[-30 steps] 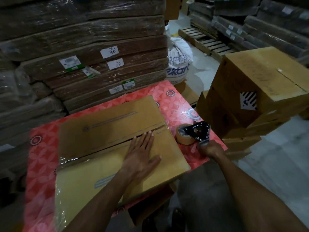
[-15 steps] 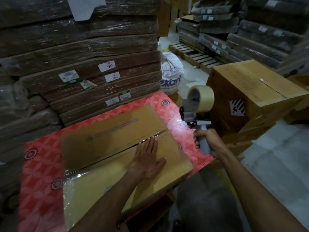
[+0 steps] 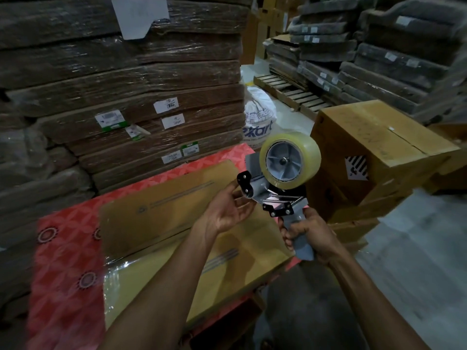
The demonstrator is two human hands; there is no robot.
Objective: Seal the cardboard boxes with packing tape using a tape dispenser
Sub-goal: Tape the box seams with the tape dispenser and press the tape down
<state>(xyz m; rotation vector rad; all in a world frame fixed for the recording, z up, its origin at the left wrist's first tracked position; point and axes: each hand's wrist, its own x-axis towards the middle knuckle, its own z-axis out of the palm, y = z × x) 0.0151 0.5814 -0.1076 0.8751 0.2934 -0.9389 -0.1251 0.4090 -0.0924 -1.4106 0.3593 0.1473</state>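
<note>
While the right hand (image 3: 307, 233) is gripping the stiff-looking tape dispenser (image 3: 280, 178) by its handle, the left hand (image 3: 227, 210) is hovering spread at its nine o'clock.

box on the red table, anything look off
Wrinkled clear film or tape glints at the near left end of the cardboard box, looking untidy. The box sits right at the near edge of the red table, perhaps overhanging. The tape dispenser, gripped by the right hand, shows no damage.

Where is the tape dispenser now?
Head view, right of centre: the tape dispenser is held above the cardboard box, its handle gripped by the right hand, the left hand beside its front.
</note>
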